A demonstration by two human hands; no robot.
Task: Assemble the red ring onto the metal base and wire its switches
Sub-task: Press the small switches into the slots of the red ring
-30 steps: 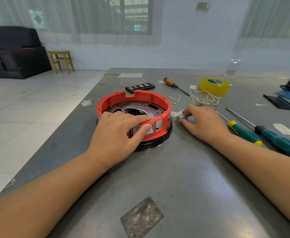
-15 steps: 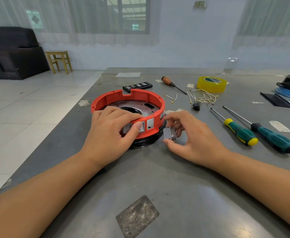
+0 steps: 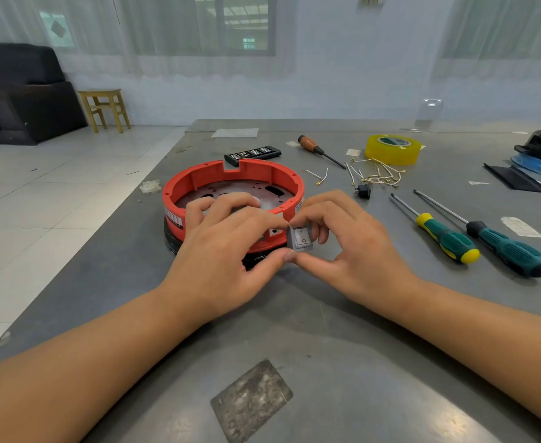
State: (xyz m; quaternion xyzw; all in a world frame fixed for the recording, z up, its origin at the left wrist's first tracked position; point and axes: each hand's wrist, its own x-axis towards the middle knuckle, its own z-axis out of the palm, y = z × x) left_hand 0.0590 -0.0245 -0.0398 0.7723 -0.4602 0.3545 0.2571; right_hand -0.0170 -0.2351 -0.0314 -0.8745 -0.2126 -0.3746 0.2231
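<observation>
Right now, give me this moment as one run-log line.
phase: fitting switch | both hands pinch switch beside red ring | left hand | right hand | screwdrivers idle on table

A grey metal table [image 3: 342, 362] is seen, with a worn square patch [image 3: 251, 399] nearer than the hands. To the right of the right hand, two green-handled screwdrivers [image 3: 448, 238] are laid side by side, one capped in yellow. Beyond that hand, a small black plug [image 3: 363, 191] is placed near a scatter of short pale wires [image 3: 377, 174]. Farther off are found a yellow tape roll [image 3: 392, 149], an orange-handled screwdriver [image 3: 318, 150] and a black bit case [image 3: 252, 154]. Off the table, far beyond the left hand, a wooden stool [image 3: 105, 107] and a black armchair [image 3: 19, 94] are set on a tiled floor.
</observation>
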